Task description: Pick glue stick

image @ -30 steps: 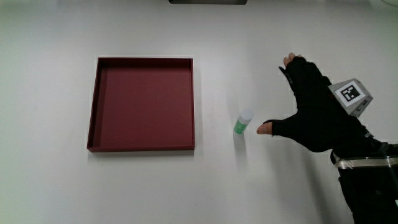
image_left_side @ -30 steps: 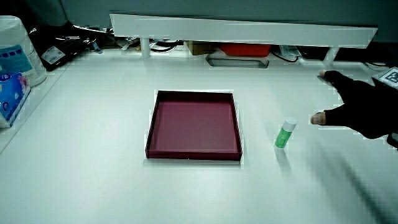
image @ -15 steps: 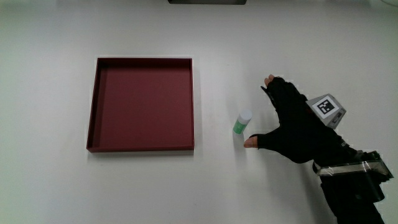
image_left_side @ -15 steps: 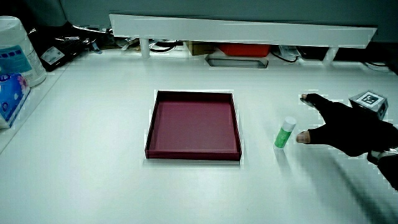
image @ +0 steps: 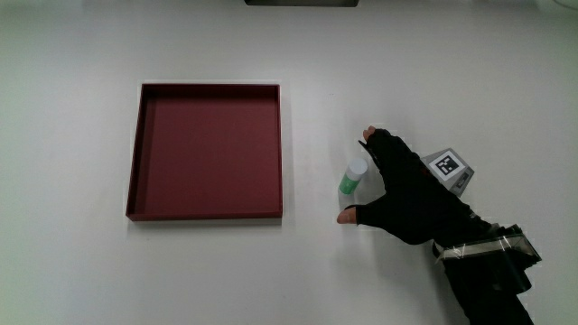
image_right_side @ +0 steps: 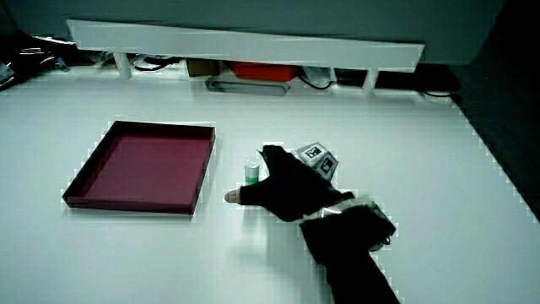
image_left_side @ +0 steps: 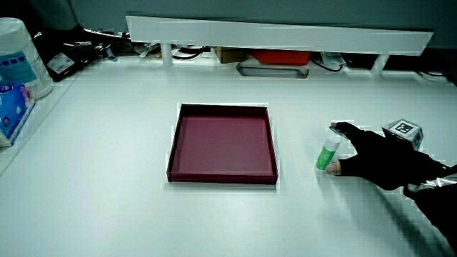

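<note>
The glue stick [image: 352,177] is a small green tube with a white cap, standing upright on the white table between the dark red tray [image: 144,153] and the hand; it also shows in both side views [image_left_side: 328,152] [image_right_side: 251,170]. The hand [image: 359,179], in a black glove with a patterned cube [image: 448,168] on its back, is right beside the glue stick. Its fingers are spread, thumb [image: 348,216] nearer the person and the other fingers curving past the cap. The glue stick stands in the gap between them, with no grip closed on it.
The shallow red tray [image_left_side: 178,153] lies flat and holds nothing. A low white partition [image_left_side: 278,36] with clutter under it runs along the table's edge farthest from the person. White containers [image_left_side: 18,61] stand at the table's corner in a side view.
The hand has slid across the table toward the glue stick, from a hand's width away to having it between thumb and fingers. Neither the glue stick nor the tray has moved.
</note>
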### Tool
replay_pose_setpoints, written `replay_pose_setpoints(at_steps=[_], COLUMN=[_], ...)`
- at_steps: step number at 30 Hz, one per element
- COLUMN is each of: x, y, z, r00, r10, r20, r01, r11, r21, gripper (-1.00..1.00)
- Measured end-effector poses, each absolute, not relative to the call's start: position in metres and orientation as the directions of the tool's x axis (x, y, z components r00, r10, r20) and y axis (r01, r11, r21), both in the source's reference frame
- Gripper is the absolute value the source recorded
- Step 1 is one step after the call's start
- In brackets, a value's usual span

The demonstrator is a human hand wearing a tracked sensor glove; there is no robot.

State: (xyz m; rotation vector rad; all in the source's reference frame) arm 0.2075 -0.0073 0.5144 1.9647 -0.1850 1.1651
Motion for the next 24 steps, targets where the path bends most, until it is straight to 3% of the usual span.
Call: replay_pose_setpoints(at_steps=[11, 24], x=[0.206, 0.208], y=[-0.004, 0.002], z=[0.525, 0.529], r00=[0.524, 0.463], r10=[0.28, 0.264], r20=[0.804, 0.846], r01=[-0.498, -0.428], r11=[-0.665, -0.77], r21=[0.557, 0.474], gripper=[0.0, 0.34])
